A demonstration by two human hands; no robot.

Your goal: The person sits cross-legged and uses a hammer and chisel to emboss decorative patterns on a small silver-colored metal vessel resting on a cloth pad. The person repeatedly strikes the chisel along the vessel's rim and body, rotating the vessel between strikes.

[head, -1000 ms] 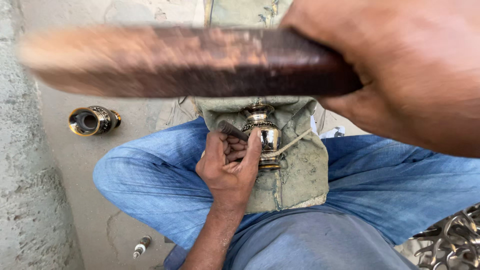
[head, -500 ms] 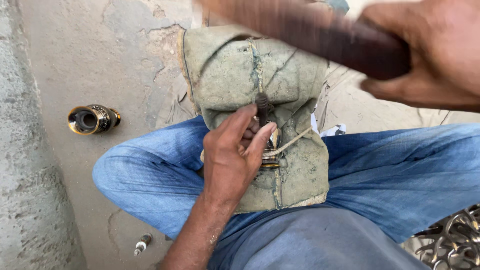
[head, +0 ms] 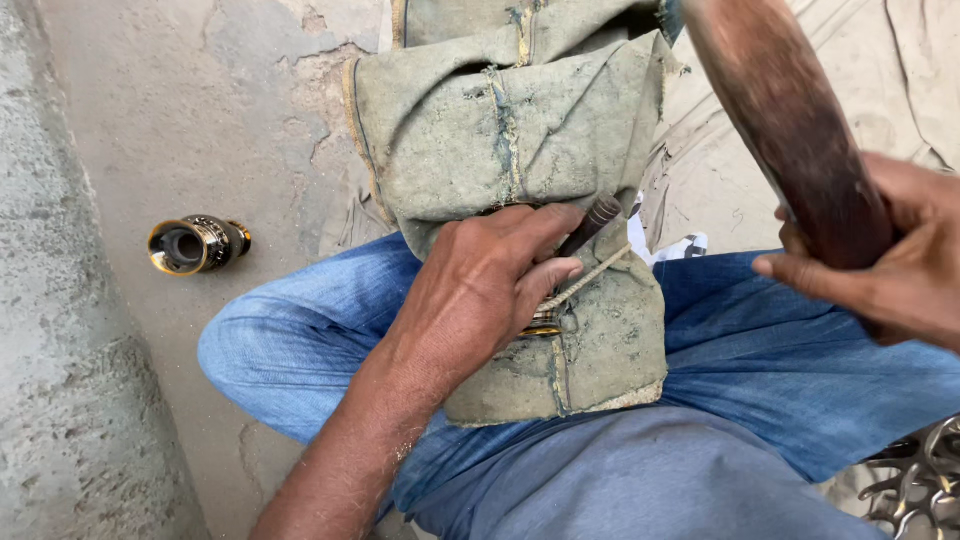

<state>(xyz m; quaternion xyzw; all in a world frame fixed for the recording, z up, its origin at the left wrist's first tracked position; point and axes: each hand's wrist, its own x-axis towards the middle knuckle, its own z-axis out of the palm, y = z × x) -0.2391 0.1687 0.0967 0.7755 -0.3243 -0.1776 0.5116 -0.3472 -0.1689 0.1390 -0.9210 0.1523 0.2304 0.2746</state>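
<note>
My left hand [head: 480, 290] rests on a folded grey-green cloth pad [head: 500, 130] that lies over my legs in blue jeans [head: 300, 340]. Its fingers hold a thin dark metal punch [head: 590, 225] slanted over a small brass piece [head: 543, 324], which the hand mostly hides. A thin cord [head: 585, 280] runs across the pad beside the fingers. My right hand [head: 890, 265] grips a dark wooden club [head: 790, 120] at the upper right, raised above the pad and blurred by motion.
A brass ring-shaped fitting [head: 195, 245] lies on the concrete floor to the left. A rough concrete ledge [head: 70, 350] runs down the left edge. Ornate metal pieces [head: 915, 480] show at the lower right corner.
The wooden club has swung from lying across the top of the view to a raised position at the upper right. My left hand has shifted over the brass piece and now holds the punch.
</note>
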